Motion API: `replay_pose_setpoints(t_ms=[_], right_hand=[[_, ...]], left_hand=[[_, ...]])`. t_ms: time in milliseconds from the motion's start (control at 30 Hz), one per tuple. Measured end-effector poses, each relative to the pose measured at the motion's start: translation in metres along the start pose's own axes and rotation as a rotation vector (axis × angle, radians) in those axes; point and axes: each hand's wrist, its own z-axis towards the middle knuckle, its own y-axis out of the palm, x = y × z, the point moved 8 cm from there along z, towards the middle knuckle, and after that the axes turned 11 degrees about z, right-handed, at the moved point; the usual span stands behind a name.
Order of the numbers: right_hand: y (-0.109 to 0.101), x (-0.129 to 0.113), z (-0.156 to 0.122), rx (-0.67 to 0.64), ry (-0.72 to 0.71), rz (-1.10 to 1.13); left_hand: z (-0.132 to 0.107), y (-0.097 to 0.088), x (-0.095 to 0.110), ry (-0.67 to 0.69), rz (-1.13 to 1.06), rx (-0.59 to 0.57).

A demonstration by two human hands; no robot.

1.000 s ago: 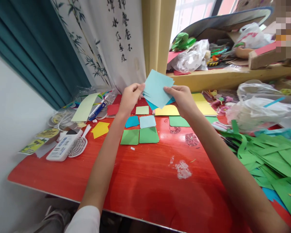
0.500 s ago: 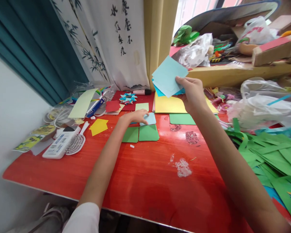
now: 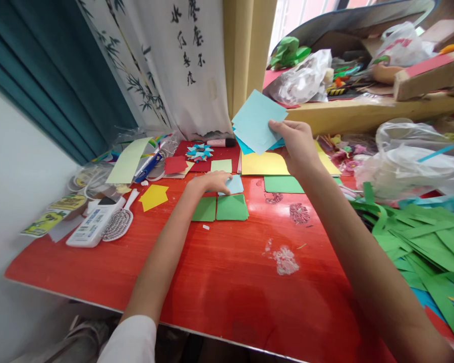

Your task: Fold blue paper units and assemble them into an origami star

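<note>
My right hand point(image 3: 297, 146) holds a stack of light blue paper squares point(image 3: 256, 121) up above the back of the red table point(image 3: 219, 282). My left hand point(image 3: 211, 181) lies low on the table, fingers curled onto a small light blue paper square point(image 3: 235, 185). Just in front of that hand lie two green paper squares point(image 3: 221, 208) side by side. A yellow sheet point(image 3: 267, 164) and a green sheet point(image 3: 283, 184) lie under the raised stack.
A hairbrush point(image 3: 119, 222) and a white remote point(image 3: 91, 227) lie at the left edge beside a yellow paper arrow point(image 3: 154, 196). Green paper strips point(image 3: 419, 242) pile up on the right. Plastic bags point(image 3: 404, 161) and a cluttered shelf point(image 3: 363, 111) stand behind. A folded paper star point(image 3: 199, 152) sits at the back.
My left hand let go of the blue stack and dropped to the small blue square on the table. The right hand kept the stack and stayed raised.
</note>
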Motion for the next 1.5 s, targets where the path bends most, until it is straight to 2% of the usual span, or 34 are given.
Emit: replay_pose_setpoints(t_ms=[367,633,800,900,1033,1267,1400,1500], right_hand=[[0.005,0.0,-0.003,-0.035,0.023,-0.034],[0.005,0.002,-0.002,-0.027,0.033,-0.031],[0.003,0.003,-0.001,-0.027,0.028,-0.035],[0.003,0.002,-0.001,-0.029,0.019,-0.045],[0.004,0.001,-0.002,-0.035,0.017,-0.046],[0.004,0.002,-0.001,-0.043,0.013,-0.073],[0.004,0.002,-0.001,-0.052,0.011,-0.072],[0.004,0.001,-0.002,-0.055,0.012,-0.083]], left_hand=[[-0.004,-0.004,0.001,-0.048,0.025,0.01],[-0.007,-0.008,0.0,-0.081,0.006,0.073],[-0.006,-0.018,-0.005,-0.106,0.027,0.25],[-0.004,-0.026,-0.008,-0.056,0.017,0.388],[-0.003,-0.031,-0.01,-0.01,0.026,0.497],[-0.006,-0.034,-0.008,0.015,-0.007,0.515],[-0.013,-0.036,-0.011,-0.095,0.046,0.472],[-0.021,-0.044,-0.017,-0.147,0.103,0.503]])
